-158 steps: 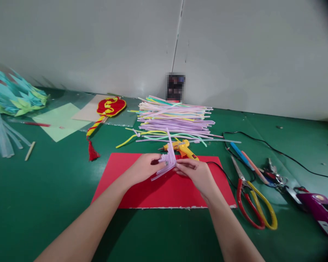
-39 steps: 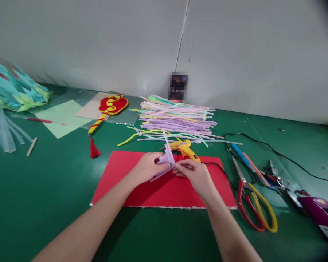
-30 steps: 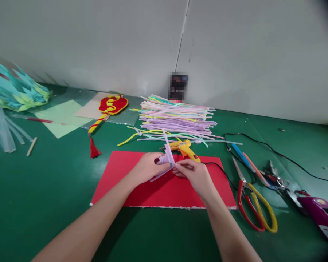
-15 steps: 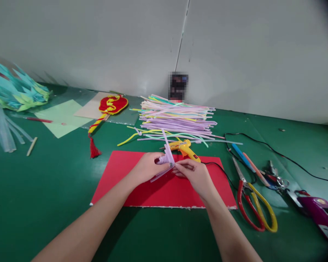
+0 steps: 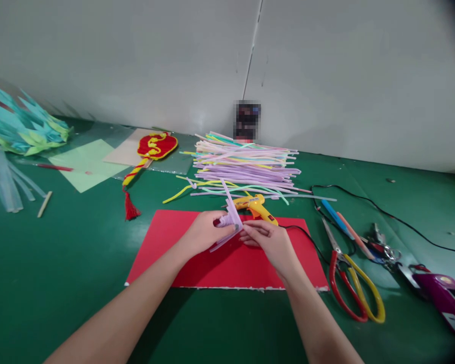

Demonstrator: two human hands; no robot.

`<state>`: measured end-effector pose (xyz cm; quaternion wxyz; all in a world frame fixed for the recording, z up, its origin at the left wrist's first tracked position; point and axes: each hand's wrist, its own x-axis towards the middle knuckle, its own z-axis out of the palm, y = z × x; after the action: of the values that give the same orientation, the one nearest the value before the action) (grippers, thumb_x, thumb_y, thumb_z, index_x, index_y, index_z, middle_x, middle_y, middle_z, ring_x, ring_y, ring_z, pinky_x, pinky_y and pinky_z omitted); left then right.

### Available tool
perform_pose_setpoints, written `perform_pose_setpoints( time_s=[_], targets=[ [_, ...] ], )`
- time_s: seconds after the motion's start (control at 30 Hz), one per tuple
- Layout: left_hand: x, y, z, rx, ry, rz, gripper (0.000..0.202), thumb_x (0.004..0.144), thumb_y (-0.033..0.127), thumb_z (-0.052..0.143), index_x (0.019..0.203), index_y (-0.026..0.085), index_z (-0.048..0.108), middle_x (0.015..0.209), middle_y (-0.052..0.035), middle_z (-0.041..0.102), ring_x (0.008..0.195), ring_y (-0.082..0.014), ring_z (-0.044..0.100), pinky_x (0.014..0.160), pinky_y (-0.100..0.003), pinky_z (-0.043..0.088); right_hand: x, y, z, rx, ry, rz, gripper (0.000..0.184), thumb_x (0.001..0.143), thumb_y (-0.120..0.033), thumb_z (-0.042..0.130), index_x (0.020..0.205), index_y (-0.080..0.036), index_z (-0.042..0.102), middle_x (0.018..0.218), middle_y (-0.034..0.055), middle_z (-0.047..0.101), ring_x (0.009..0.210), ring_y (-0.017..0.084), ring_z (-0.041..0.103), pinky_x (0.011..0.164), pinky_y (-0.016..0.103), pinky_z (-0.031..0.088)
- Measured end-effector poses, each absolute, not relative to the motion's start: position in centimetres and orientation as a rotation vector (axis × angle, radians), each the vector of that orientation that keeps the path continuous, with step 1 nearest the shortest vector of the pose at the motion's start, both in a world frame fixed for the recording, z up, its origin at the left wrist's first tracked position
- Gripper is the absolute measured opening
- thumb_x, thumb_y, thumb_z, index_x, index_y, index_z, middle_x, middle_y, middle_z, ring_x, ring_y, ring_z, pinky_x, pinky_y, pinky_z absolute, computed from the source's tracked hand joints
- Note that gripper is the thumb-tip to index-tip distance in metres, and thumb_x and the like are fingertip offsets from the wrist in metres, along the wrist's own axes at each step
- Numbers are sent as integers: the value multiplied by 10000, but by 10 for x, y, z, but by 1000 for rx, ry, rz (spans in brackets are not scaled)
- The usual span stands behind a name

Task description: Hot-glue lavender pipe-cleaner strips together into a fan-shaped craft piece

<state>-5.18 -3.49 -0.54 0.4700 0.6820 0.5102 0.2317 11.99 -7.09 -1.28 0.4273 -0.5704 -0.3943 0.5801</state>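
1. Nearest, both forearms reach in over a green table (image 5: 60,283).
2. On the near right lie a purple object (image 5: 438,298), partly cut off by the frame, and scissors (image 5: 338,256) with one red and one yellow handle, their tips pointing far and left.
3. A red board (image 5: 227,270) lies flat in the middle; its near edge is ragged and white.
4. Over its right half, the right hand (image 5: 271,245) has thumb and forefinger pinching the folded corner of a lilac stem bundle (image 5: 234,217); its other fingers lie close together, slightly curled.
5. The left hand (image 5: 200,233) grips the same bundle from the left, thumb across the near side; its remaining fingertips are hidden.
6. The bundle is held up over the board between the hands, bent to a V whose point faces right; one arm runs far and left, the other near and left.
7. Just beyond, a yellow glue gun (image 5: 256,205) lies with its nozzle to the left.
8. On the left are a short pale stick (image 5: 44,203) and a red-and-yellow fan (image 5: 157,146) with a red tassel (image 5: 130,207).
9. Farther, pastel stems (image 5: 246,164) lie in a pile before a grey wall (image 5: 136,65).
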Motion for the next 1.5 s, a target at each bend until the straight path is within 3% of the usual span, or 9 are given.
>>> perform_pose_setpoints(
  time_s=[0.37, 0.7, 1.5],
  targets=[
    [-52, -32, -3, 1534, 1289, 684, 298, 729, 363, 565, 930, 156, 640, 866, -38, 673, 755, -184, 591, 632, -253, 429, 112, -73, -14, -1438, -1015, 1469, 284, 642, -387, 686, 787, -147, 644, 661, 37, 675, 617, 151, 652, 513, 229, 527],
    [-50, -33, -4, 1451, 1225, 619, 246, 736, 363, 554, 812, 133, 596, 631, -4, 594, 516, -129, 540, 490, -236, 417, 113, -72, -14, -1427, -992, 1444, 303, 625, -406, 698, 783, -152, 646, 658, 35, 671, 632, 167, 661, 529, 240, 544],
    [-48, -35, -3, 1422, 1221, 605, 175, 707, 321, 575, 707, 146, 591, 652, -11, 629, 571, -152, 586, 550, -257, 457, 115, -71, -14, -1425, -995, 1406, 319, 620, -426, 702, 766, -147, 649, 621, 30, 657, 601, 164, 654, 595, 286, 566]
  ],
)
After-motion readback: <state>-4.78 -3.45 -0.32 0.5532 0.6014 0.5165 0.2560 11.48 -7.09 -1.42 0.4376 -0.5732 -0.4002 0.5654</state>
